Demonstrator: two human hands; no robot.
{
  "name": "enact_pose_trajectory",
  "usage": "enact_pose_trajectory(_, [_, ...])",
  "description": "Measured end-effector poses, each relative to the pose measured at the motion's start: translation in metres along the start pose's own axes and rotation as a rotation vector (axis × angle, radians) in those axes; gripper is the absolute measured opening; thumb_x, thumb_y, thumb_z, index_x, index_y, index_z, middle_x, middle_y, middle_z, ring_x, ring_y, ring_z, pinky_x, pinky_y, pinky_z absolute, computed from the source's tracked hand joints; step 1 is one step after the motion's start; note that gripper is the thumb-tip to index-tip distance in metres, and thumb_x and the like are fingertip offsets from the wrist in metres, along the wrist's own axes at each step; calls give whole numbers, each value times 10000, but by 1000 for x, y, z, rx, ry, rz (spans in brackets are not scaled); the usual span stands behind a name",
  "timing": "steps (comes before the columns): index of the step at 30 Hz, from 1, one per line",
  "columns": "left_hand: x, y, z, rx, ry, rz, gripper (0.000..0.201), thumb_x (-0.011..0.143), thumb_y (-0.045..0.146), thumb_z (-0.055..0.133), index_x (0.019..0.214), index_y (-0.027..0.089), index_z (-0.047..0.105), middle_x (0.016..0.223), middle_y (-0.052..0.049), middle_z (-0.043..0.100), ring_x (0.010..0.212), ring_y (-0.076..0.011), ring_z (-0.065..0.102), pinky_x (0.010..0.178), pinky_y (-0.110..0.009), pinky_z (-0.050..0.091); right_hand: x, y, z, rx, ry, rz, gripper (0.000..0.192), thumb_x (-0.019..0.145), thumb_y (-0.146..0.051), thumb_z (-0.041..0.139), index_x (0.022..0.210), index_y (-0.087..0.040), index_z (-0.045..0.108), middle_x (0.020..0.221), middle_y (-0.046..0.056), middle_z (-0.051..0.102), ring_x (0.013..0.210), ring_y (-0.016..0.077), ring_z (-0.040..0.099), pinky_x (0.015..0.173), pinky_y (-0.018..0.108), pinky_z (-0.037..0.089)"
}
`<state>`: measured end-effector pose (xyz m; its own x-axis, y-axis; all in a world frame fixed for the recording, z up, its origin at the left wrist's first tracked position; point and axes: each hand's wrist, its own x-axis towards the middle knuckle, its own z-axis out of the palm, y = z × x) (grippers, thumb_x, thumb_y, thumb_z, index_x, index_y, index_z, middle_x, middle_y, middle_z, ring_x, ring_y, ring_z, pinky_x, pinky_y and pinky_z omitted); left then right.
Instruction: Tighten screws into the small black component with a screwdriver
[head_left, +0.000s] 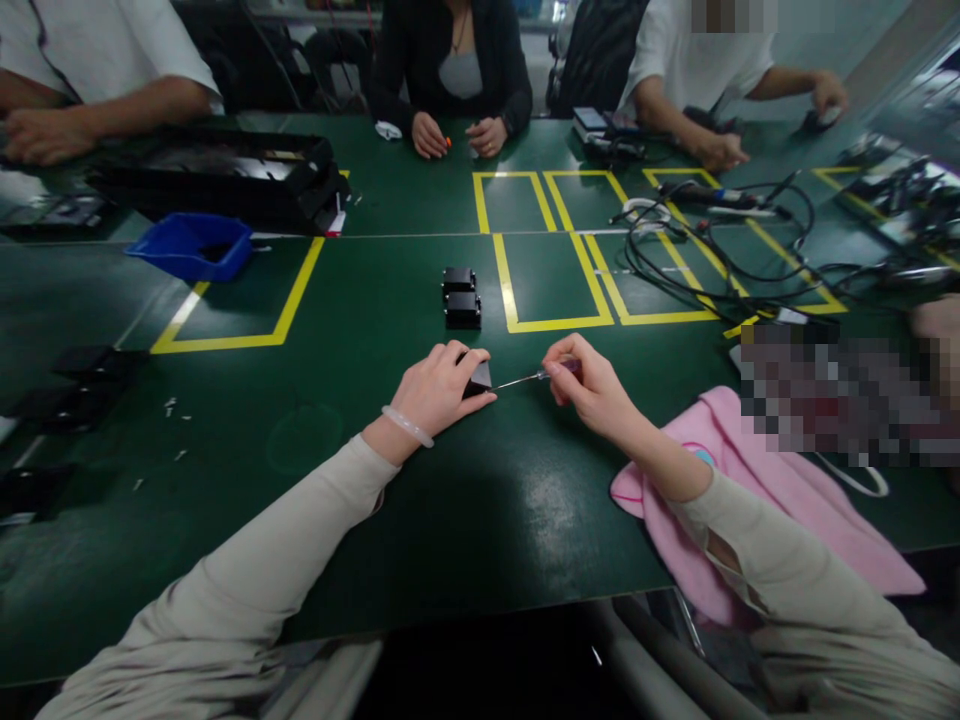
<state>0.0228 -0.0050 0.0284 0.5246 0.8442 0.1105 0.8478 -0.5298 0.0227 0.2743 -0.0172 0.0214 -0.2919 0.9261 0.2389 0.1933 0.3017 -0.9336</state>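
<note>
So the left hand [439, 385] is clamped over a small black block [478, 378], pressing it flat on the table [450, 520], while the right hand [589, 385] pinches a thin screwdriver [525, 379] near its handle, fingers closed around it. The tip meets the block's right face, right at the left thumb.

Tips as I see it: keep the shaft in line with the screw, low and level like it is now, because a skinny driver like that will probably cam out if it tilts. The left hand does the real work, since the block looks light and would likely skid on that smooth green top without the weight on it. I'd keep the thumb a hair back from the tip in case it slips. Turn with the fingertips and push gently inward.

Two more black blocks [460, 296] sit stacked just past the hands, well apart from the work. A pink cloth [750, 480] lies under the right forearm, and tiny bits [171, 405], maybe screws, are scattered off to the left. Other people's hands are across the table.
</note>
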Motion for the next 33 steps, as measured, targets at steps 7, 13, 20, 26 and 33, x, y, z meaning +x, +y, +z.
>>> enact_pose_trajectory(7, [1, 1, -2, -4, -9, -6, 511, 986, 525, 645, 1366, 200, 538, 1251, -122, 623, 1125, -280, 608, 816, -348, 536, 0, -1, 0, -33, 10, 25, 283, 1025, -485, 589, 909, -235, 524, 579, -77, 502, 486, 101, 480, 518, 268, 372])
enact_pose_trajectory(13, [1, 1, -2, -8, -15, -5, 515, 986, 523, 645, 1371, 198, 537, 1259, -122, 619, 1132, -280, 603, 834, -352, 535, 1, 1, 1, 52, 7, 9, 274, 1010, -497, 611, 987, -236, 531, 643, -73, 517, 520, 105, 507, 528, 267, 395])
enact_pose_trajectory(20, [1, 1, -3, -7, -11, -9, 508, 984, 514, 656, 1369, 202, 543, 1251, -117, 624, 1129, -276, 607, 840, -348, 536, 1, 1, 0, 9, 10, 14, 291, 1028, -493, 574, 917, -229, 525, 555, -85, 493, 476, 103, 471, 520, 269, 363])
enact_pose_trajectory(26, [1, 1, -3, -9, -6, -6, 510, 981, 515, 660, 1366, 204, 540, 1253, -120, 628, 1124, -275, 611, 833, -349, 543, 0, -1, 1, -20, 19, 22, 310, 1021, -517, 583, 909, -235, 520, 568, -80, 503, 482, 103, 471, 519, 269, 353])
enact_pose_trajectory(33, [1, 0, -1, -3, -1, -1, 508, 984, 520, 648, 1369, 209, 535, 1256, -124, 622, 1125, -278, 610, 825, -346, 540, 1, 0, 1, 15, 27, 11, 268, 1015, -485, 603, 950, -242, 510, 607, -77, 511, 507, 110, 494, 534, 275, 384])
